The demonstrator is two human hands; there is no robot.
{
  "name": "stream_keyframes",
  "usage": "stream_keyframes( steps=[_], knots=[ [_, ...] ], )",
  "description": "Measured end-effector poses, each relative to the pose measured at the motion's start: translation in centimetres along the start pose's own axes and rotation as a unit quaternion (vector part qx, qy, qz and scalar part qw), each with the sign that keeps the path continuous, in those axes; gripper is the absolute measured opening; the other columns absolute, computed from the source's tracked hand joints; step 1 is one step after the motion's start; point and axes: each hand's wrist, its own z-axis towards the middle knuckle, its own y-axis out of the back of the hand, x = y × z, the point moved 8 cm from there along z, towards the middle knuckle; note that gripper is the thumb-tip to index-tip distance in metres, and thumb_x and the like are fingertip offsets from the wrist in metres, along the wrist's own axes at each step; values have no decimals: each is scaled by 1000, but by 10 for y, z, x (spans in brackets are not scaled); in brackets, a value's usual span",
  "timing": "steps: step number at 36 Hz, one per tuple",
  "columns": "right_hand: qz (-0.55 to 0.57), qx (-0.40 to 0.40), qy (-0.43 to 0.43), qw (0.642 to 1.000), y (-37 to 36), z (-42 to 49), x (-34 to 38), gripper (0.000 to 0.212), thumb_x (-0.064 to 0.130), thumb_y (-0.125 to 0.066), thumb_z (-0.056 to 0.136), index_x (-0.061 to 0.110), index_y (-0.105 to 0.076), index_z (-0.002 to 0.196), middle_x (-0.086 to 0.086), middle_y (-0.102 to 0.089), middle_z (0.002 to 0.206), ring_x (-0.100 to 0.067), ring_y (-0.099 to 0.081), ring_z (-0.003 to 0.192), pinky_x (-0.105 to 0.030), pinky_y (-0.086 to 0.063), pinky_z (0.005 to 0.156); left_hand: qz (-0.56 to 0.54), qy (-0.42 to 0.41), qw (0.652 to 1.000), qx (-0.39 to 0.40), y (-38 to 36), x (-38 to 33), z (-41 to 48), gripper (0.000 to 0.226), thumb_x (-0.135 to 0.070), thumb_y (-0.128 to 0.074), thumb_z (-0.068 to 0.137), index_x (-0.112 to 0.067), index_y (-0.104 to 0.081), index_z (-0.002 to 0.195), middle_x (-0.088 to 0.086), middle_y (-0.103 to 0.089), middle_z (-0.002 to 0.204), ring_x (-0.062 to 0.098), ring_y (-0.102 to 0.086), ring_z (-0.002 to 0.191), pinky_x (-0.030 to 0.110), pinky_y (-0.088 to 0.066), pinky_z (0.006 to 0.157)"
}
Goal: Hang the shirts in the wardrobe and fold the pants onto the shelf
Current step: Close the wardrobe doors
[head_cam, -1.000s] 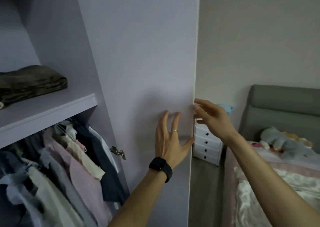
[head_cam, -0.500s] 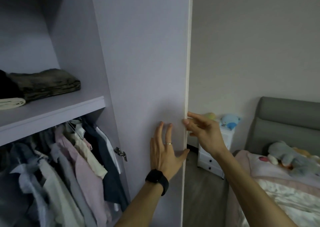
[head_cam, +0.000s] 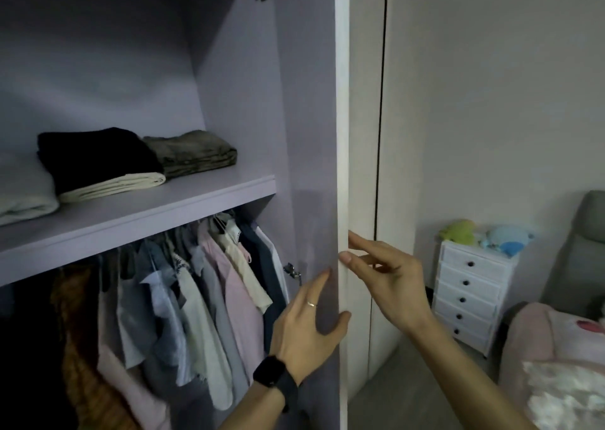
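Observation:
The wardrobe door [head_cam: 311, 118] stands edge-on in the middle of the view. My left hand [head_cam: 307, 324] lies flat on its lilac inner face, thumb hooked over the white edge. My right hand [head_cam: 386, 279] touches the outer side of that edge with straight fingers. Several shirts [head_cam: 209, 295] hang on the rail below the shelf [head_cam: 163, 210]. On the shelf lie folded pants: a black pair [head_cam: 98, 154] on a cream pair [head_cam: 114, 185], and an olive pair [head_cam: 193, 152] beside them.
A pale folded cloth [head_cam: 23, 197] lies at the shelf's left end. Right of the wardrobe stands a white chest of drawers [head_cam: 468, 298] with soft toys [head_cam: 458, 231] on top. A bed [head_cam: 563, 364] with a grey headboard fills the lower right.
The door has swung toward the wardrobe opening and now shows nearly edge-on. Both hands stayed on its edge and moved with it. More of the shelf and hanging shirts has come into view.

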Motion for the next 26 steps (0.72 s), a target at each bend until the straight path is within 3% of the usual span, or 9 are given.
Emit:
stream_keyframes(
  steps=[3, 6, 9, 12, 15, 19, 21, 26],
  knots=[
    [-12, 23, 32, 999, -27, -5, 5, 40, 25, -77, 86, 33, -70, 124, 16, -73, 113, -12, -72, 94, -25, -60, 78, 7, 22, 1000, -17, 23, 13, -13, 77, -63, -59, 83, -64, -14, 145, -26, -57, 129, -6, -58, 113, -4, -35, 85],
    [-16, 34, 73, 997, -54, -3, 10, 40, 22, -78, 86, 25, -70, 126, 12, -72, 116, -14, -71, 99, -31, -61, 78, -7, 45, 998, -42, 46, 27, -24, 75, -52, -63, 83, -63, -24, 145, -33, -58, 119, -12, -60, 107, 5, -46, 89],
    [-19, 56, 91, 994, -86, 2, 10, 42, 31, -78, 86, 26, -70, 127, 9, -67, 129, -10, -65, 115, -35, -59, 90, -12, 71, 995, -74, 67, 45, -33, 74, -44, -63, 81, -55, -32, 146, -39, -57, 112, -22, -57, 99, -1, -42, 85],
    [-57, 84, 114, 988, -119, 5, 8, 45, 37, -76, 88, 30, -67, 131, 13, -61, 137, -1, -57, 125, -25, -49, 104, -14, 129, 987, -91, 86, 70, -42, 69, -47, -60, 79, -69, -32, 138, -42, -62, 97, -15, -63, 91, 4, -47, 82],
    [-85, 111, 144, 980, -148, 7, 2, 46, 37, -73, 91, 28, -64, 135, 7, -54, 146, -3, -52, 131, -18, -40, 109, -19, 163, 981, -107, 99, 93, -52, 66, -41, -63, 84, -79, -32, 128, -46, -61, 99, -12, -65, 86, 6, -51, 77],
    [-101, 124, 167, 973, -181, 12, -9, 50, 36, -68, 95, 31, -55, 143, 5, -46, 153, -11, -46, 136, -9, -30, 110, -15, 199, 970, -138, 114, 115, -57, 66, -23, -68, 93, -66, -40, 135, -41, -64, 95, -13, -66, 84, 5, -50, 78],
    [-112, 126, 181, 969, -197, 15, -13, 50, 35, -65, 98, 31, -51, 147, 3, -44, 155, -14, -43, 140, -9, -27, 112, -10, 207, 967, -150, 122, 123, -56, 67, -21, -65, 95, -62, -34, 138, -39, -62, 99, -13, -66, 86, 5, -49, 79],
    [-169, 122, 228, 951, -227, 23, -26, 55, 36, -62, 101, 34, -42, 152, -5, -27, 164, -25, -28, 150, -39, -37, 116, 16, 208, 960, -188, 141, 128, -51, 59, -25, -59, 99, -53, -33, 145, -31, -58, 121, -14, -63, 94, 8, -51, 81]
  ],
)
